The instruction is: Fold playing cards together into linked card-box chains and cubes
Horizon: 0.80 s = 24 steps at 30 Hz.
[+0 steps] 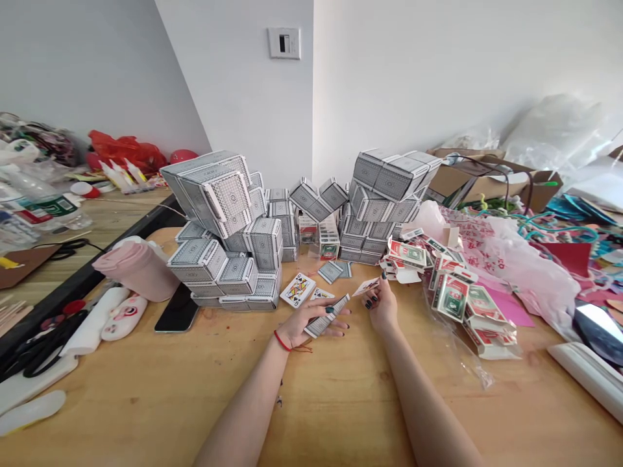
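My left hand (311, 322) is closed around a playing card packet (325, 322) with a grey patterned back; how many cards are in it I cannot tell. Between the fingers of my right hand (383, 305) is a playing card (366, 286), tilted with its printed face partly showing. Just beyond my left hand lie a face-up queen (298, 289) and a king (321, 296), the king partly covered. Behind these, grey-backed cards (331, 271) lie face down. Block structures folded from such cards stand at the left (233, 240) and right (384, 201).
Opened red and green card boxes (455, 295) and plastic bags (516, 259) pile up on the right. Two upright card boxes (318, 237) stand between the structures. A phone (178, 310), a pink cup (136, 267) and scissors (51, 350) lie on the left.
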### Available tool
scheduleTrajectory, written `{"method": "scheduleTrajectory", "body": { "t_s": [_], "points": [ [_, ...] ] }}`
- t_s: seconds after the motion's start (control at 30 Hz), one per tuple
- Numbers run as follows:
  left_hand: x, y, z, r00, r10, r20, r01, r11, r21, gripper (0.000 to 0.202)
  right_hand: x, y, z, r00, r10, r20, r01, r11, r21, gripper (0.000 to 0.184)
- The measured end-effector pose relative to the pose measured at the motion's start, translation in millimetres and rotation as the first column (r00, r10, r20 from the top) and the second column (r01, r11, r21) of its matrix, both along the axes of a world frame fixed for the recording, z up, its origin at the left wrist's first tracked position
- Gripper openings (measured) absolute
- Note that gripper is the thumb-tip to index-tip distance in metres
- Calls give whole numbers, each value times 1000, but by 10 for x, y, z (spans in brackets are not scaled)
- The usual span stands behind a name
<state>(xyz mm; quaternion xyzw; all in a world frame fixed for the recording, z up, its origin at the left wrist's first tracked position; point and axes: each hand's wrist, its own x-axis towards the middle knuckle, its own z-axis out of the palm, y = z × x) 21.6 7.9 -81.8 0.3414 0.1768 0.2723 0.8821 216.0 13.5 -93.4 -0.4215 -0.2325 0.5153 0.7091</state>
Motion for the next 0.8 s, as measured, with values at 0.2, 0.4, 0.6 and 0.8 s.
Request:
{"method": "scheduleTrajectory", "body": {
  "t_s": [0.2, 0.4, 0.6, 0.8],
  "points": [
    [9, -9, 3, 1000, 25, 13, -24, 999, -36, 38, -19, -15, -42, 996, 11, 89, -10, 1000, -9, 49],
    [-4, 6, -34, 1000, 0, 17, 0, 1000, 1, 39, -10, -31, -36, 992, 22, 125, -20, 1000, -24, 41],
    [-15, 19, -56, 1000, 2, -10, -2, 1000, 14, 39, -13, -46, -13, 983, 27, 180, -25, 1000, -14, 39],
    [-15, 12, -22, 998, 40, -39, -41, 999, -5, 40, -22, -68, 17, 956, 49, 288, -40, 999, -35, 36]
  ]
}}
